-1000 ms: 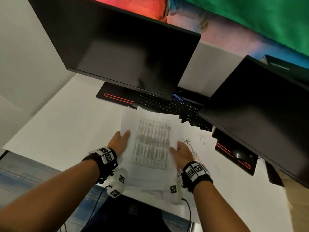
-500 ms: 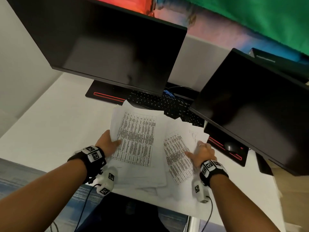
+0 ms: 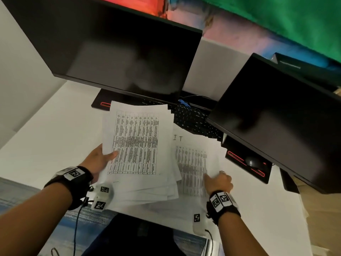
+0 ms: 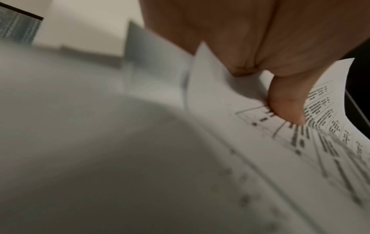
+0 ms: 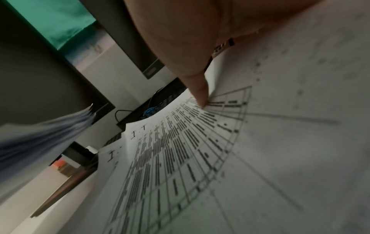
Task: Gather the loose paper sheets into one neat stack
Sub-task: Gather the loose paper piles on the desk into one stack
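Gripped by my left hand (image 3: 99,159), a fanned bundle of printed sheets (image 3: 136,143) is held up off the white desk (image 3: 46,135), its far edge near the keyboard. The thumb (image 4: 286,102) lies on the top sheet (image 4: 230,142) and the fingers are hidden beneath. To the right a loose sheet (image 3: 191,163) with a printed table lies partly under the bundle. My right hand (image 3: 218,182) holds that sheet's right part, the thumb (image 5: 200,91) pressing on the print (image 5: 180,150) and the fingers curled at its edge. The bundle's blurred edges (image 5: 50,134) show at left in the right wrist view.
Two dark monitors (image 3: 120,52) (image 3: 276,117) hang over the back of the desk. A black keyboard (image 3: 193,119) lies just beyond the papers. A mouse (image 3: 254,161) sits on a red-trimmed black mat at right. The desk's front edge (image 3: 166,224) is close under my wrists.
My right hand left the bundle and moved right onto the loose sheet. My left hand raised the bundle off the desk and tilted it up toward the monitor.
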The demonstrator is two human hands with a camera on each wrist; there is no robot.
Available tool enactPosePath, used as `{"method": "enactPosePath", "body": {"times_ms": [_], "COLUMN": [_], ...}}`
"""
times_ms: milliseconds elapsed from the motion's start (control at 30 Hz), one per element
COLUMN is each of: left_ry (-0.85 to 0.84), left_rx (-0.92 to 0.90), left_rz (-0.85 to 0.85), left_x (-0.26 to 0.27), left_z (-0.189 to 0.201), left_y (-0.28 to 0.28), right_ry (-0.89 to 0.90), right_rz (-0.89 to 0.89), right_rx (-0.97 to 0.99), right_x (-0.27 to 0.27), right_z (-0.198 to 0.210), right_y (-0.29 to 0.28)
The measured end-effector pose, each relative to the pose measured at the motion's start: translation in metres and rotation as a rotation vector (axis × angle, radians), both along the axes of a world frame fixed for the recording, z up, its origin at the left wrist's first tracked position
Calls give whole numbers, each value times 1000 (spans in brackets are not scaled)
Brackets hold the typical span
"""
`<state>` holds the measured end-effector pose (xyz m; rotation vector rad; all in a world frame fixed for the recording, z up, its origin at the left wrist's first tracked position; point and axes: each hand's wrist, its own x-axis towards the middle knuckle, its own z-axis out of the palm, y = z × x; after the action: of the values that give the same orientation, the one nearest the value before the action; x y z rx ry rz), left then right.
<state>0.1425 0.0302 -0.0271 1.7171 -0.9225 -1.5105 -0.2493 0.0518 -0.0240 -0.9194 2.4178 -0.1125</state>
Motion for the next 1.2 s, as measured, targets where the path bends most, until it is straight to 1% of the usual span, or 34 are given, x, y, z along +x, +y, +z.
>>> {"method": "enactPosePath", "body": {"times_ms": [67, 167, 233, 300, 367, 467, 533, 567, 633, 700, 800, 833, 900, 967, 1033, 1067, 1133, 1167, 1200], "left_ry": [24, 50, 73, 80, 89, 122, 111, 118, 121, 93, 41, 10, -134, -322, -431, -436, -413, -396, -362], "left_rx": [0, 0, -3, -7, -17, -5, 5, 16, 22, 26, 54, 53, 45, 13, -29, -29, -8, 8, 51], "left_rz": [-4, 9, 2, 10, 29, 41, 55, 48, 42, 23, -12, -29, -62, -99, -140, -153, -169, -173, -152], "left_x": [-2, 0, 2, 0, 1, 2, 2, 1, 0, -2, -10, -14, -24, -34, -43, -45, -46, -45, -41], "left_z": [-1, 1, 1, 8, 7, 6, 3, 4, 2, -2, -13, -17, -19, -19, -13, -14, -15, -17, -20], "left_y": [-2, -1, -1, 0, 0, 1, 2, 2, 3, 3, 3, 3, -1, -6, -8, -8, -12, -15, -19], "right_ry": [51, 114, 80, 71, 53, -173, -240, -256, -229, -140, 56, 116, 157, 95, -95, -223, -456, -531, -569], "right_rz": [67, 211, 240, 198, 150, 16, -45, -52, 25, 125, 236, 270, 298, 248, 167, 112, -1, -30, -33], "right_rx": [62, 68, 69, 92, 94, -55, -96, -116, -163, -238, -429, -508, -646, -732, -753, -741, -646, -582, -527], "right_x": [16, 40, 49, 50, 47, 39, 35, 34, 29, 24, 17, 16, 14, 11, 10, 11, 22, 29, 37], "right_z": [-2, -8, -11, -11, -9, -4, 3, 9, 25, 52, 106, 124, 161, 190, 200, 196, 172, 155, 135], "right_y": [1, 1, -3, -7, -12, -18, -21, -20, -20, -22, -28, -30, -32, -33, -34, -36, -37, -37, -36]}}
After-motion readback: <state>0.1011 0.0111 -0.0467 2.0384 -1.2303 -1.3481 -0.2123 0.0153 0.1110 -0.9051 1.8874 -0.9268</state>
